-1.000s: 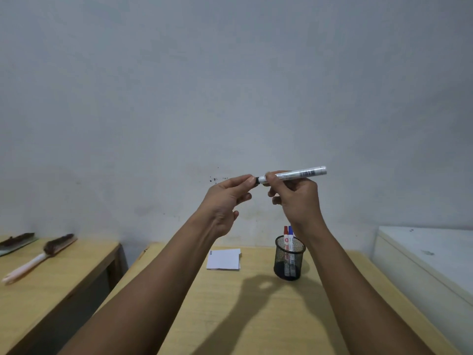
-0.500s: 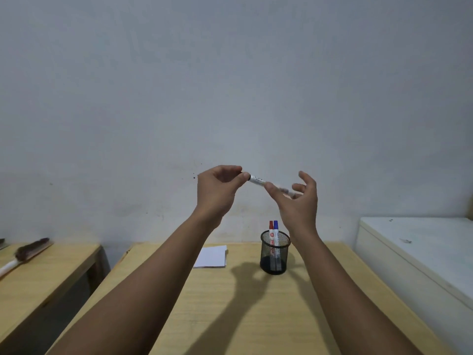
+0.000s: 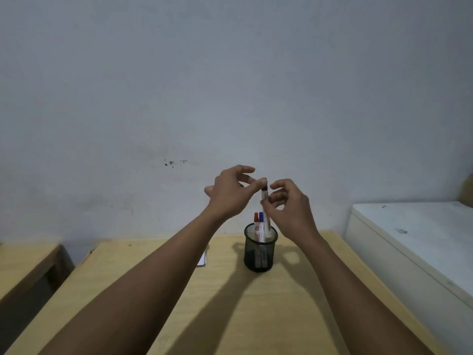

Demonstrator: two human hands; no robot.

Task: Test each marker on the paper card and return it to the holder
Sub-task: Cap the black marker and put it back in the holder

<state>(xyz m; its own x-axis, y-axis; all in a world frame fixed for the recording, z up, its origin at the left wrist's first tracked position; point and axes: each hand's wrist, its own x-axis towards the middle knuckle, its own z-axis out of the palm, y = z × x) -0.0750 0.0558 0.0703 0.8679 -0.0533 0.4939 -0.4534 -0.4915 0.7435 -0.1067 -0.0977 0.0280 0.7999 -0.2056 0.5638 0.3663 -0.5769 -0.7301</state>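
A black mesh holder stands on the wooden table with a red-capped marker and a blue-capped marker upright in it. A white marker with a dark cap is held upright, its lower end dipping into the holder's mouth. My right hand pinches its barrel between thumb and fingers. My left hand is beside it with fingers spread, one fingertip touching the cap's top. The white paper card lies left of the holder, mostly hidden behind my left forearm.
A white chest stands along the table's right side. A second wooden table sits to the left across a dark gap. A plain grey wall rises right behind the table.
The white marker swung from lying level between both hands to upright and came down into the holder. My left hand let go of its end and spread its fingers.
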